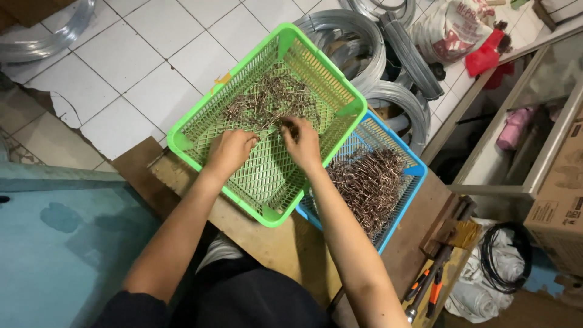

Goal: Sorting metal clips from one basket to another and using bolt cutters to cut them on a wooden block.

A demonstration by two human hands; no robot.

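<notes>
Sorting goes best if the right hand point(302, 141) pinches few hooks point(270, 100) in the green basket point(200, 155) while the curled left hand point(231, 149) steadies the pile

Small brown wire hooks point(267, 100) heaped in green basket point(194, 143).

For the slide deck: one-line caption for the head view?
Both hands, left hand and right hand, sort small brown metal hooks in a green basket beside a fuller blue basket.
</notes>
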